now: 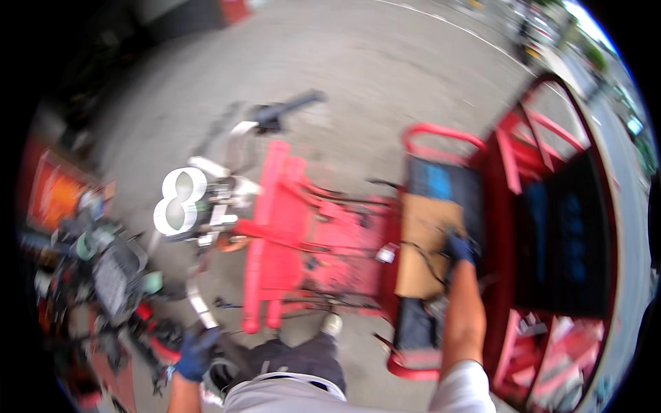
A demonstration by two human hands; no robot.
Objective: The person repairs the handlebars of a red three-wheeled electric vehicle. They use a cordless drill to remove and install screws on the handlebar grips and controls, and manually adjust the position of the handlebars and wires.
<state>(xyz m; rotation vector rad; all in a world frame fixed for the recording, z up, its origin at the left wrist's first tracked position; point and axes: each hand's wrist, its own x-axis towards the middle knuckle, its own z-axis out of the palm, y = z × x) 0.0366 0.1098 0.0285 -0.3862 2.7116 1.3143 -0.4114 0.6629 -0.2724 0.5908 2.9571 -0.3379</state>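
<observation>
The blue-gloved left hand [195, 354] was at the near end of a curved silver metal handlebar [198, 303]; blur hid whether it was open or gripping. Well to its right, a flat brown cardboard piece [415, 230] lay on a long black padded seat [414, 323], its long axis running along the seat, away from the person. A thin dark cable curved across it. The blue-gloved right hand [458, 249] was at the cardboard's right side, its grip impossible to tell. Blue lettering on the black backrest [554, 237], farthest right, was too blurred to read.
</observation>
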